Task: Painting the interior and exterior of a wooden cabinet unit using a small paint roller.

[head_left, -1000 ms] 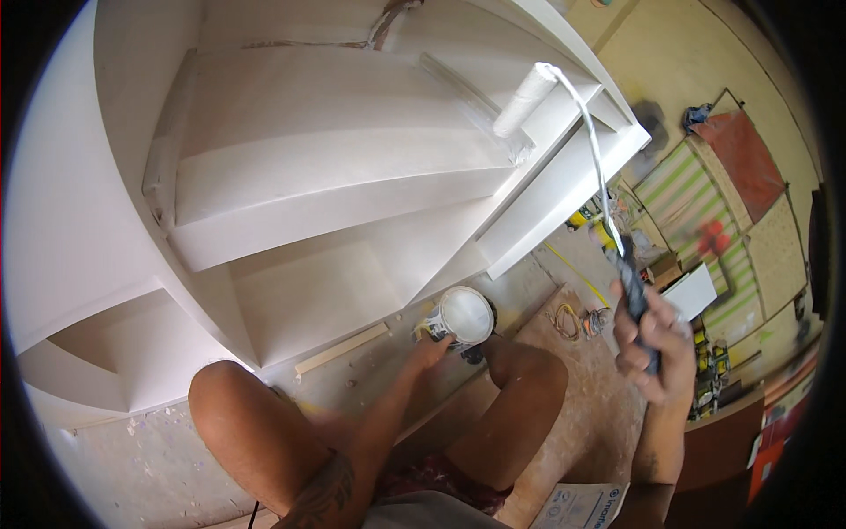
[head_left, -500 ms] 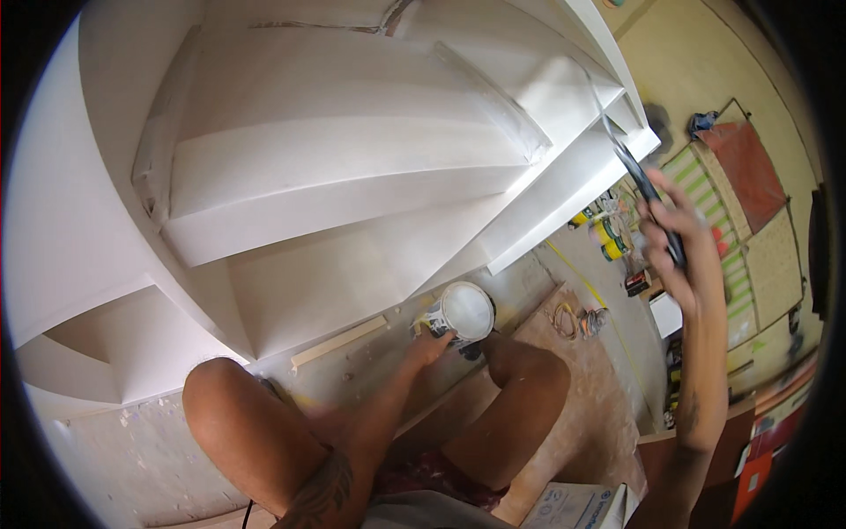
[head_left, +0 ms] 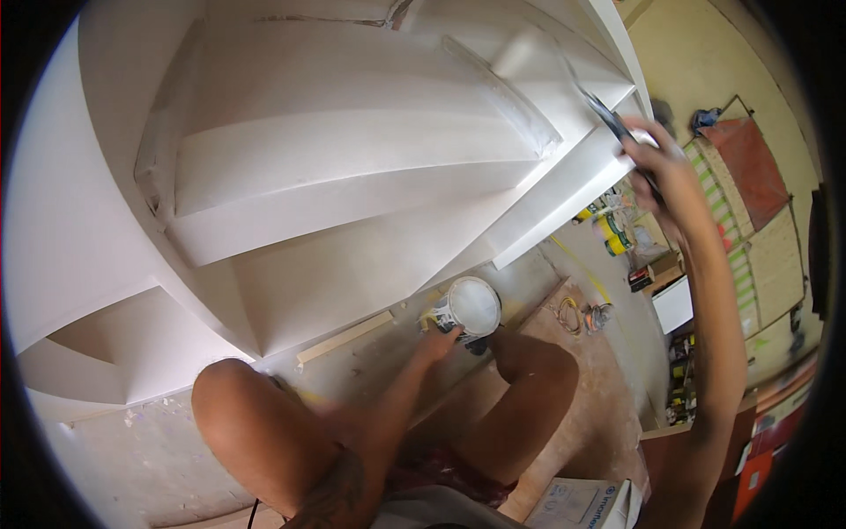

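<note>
My left hand grips the side of a small white bucket between my knees. White paint-like stuff fills the view through its mouth. Raised at the right, my right hand is closed round the black handle of a paint roller. A thin bent metal rod runs from that handle toward the white cabinet in front of me. The roller's pale head is blurred and blends with the white surface, so I cannot tell whether it touches.
A wooden strip lies along the cabinet's foot. Coiled cord rests on the brown board at the right. Yellow-and-green cans stand farther off by the wall. A cardboard box sits close to my right side.
My right hand and the roller have moved up and to the left. The left hand still holds the bucket, and the view has shifted slightly.
</note>
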The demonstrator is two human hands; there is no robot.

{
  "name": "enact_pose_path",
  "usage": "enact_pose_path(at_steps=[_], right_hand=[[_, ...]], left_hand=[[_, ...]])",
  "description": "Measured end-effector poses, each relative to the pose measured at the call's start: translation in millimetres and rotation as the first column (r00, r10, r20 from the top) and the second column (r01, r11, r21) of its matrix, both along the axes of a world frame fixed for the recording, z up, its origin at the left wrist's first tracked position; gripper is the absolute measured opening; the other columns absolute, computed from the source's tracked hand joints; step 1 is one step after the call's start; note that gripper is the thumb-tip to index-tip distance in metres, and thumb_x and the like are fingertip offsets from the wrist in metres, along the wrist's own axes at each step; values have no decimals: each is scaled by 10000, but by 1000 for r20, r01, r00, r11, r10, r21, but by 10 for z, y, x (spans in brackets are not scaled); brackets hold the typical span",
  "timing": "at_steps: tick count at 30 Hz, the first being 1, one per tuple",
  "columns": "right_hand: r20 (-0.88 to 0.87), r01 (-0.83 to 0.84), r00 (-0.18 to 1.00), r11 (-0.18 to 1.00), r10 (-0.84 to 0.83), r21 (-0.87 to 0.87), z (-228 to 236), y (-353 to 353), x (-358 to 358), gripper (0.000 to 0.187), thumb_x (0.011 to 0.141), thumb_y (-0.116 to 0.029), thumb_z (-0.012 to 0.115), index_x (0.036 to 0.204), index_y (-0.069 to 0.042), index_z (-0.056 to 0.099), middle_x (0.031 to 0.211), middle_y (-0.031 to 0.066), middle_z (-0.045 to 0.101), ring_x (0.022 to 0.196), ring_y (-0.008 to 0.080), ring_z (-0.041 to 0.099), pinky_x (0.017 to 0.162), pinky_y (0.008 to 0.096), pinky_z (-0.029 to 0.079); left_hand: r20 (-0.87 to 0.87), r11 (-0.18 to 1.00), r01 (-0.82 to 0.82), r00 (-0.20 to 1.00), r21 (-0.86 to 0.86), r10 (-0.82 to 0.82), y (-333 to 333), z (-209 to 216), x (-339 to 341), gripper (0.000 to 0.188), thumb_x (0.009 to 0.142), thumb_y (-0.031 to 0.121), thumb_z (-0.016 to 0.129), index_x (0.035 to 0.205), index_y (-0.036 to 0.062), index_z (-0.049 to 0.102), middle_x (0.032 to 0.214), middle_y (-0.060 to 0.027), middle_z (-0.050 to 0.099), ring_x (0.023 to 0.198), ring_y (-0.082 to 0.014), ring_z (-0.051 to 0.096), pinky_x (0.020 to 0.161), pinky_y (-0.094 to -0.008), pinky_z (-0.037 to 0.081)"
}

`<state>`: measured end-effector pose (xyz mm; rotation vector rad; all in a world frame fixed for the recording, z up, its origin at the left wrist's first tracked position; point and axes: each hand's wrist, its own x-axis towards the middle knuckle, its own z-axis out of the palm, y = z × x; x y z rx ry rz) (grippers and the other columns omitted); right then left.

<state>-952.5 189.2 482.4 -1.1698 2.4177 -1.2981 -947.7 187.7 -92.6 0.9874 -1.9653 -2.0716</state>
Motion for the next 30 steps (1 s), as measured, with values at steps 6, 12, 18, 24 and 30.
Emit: enact_pose_path(at_steps=[6, 12, 18, 24, 30], right_hand=[[-158, 121, 981, 991, -110, 63, 59, 718, 338, 354, 931, -181, 571, 1272, -100, 522, 873, 16, 549, 535, 35, 403, 430, 191, 297], [-772, 103, 612, 951, 171, 292, -64, -383, -82, 294, 954, -195, 491, 1229, -92, 509, 876, 223, 656, 819, 372, 644, 767, 440, 484], [-832, 66, 530, 970, 165, 234, -144, -1437, -382, 272, 937, -183, 490, 1185, -76, 518, 920, 287, 644, 909, 459, 617, 816, 513, 469], [-856, 58, 473, 962, 210, 268, -178, -459, -290, 247, 942, -158, 522, 1168, -60, 527, 980, 265, 647, 924, 435, 623, 806, 490, 477], [-865, 213, 484, 940, 135, 266, -56, 1099, 272, 271, 958, -89, 524, 1222, -40, 559, 1107, 224, 634, 1029, 376, 620, 902, 391, 475]], left_hand=[[45, 1000, 30, 999, -4, -30, -46, 136, 71, 1188, 772, 708, 564, 1464, -144, 110, 1394, -339, 439, 1293, -417, 469, 1089, -417, 356], [129, 993, 116, 985, 2, -115, -146, 393, 196, 1184, 766, 723, 564, 1464, -134, 140, 1394, -336, 442, 1300, -408, 467, 1093, -408, 355], [83, 994, 113, 990, 1, -113, -155, 265, 145, 1167, 759, 715, 580, 1462, -122, 170, 1387, -336, 450, 1301, -410, 466, 1086, -416, 363], [-8, 999, 18, 1000, 30, -18, -53, 128, 62, 1118, 762, 675, 602, 1451, -118, 219, 1401, -325, 442, 1315, -405, 450, 1087, -418, 362], [-5, 999, -9, 1000, 43, 9, -68, 205, 89, 1020, 793, 643, 593, 1448, -78, 291, 1408, -314, 441, 1314, -398, 451, 1083, -419, 359]])
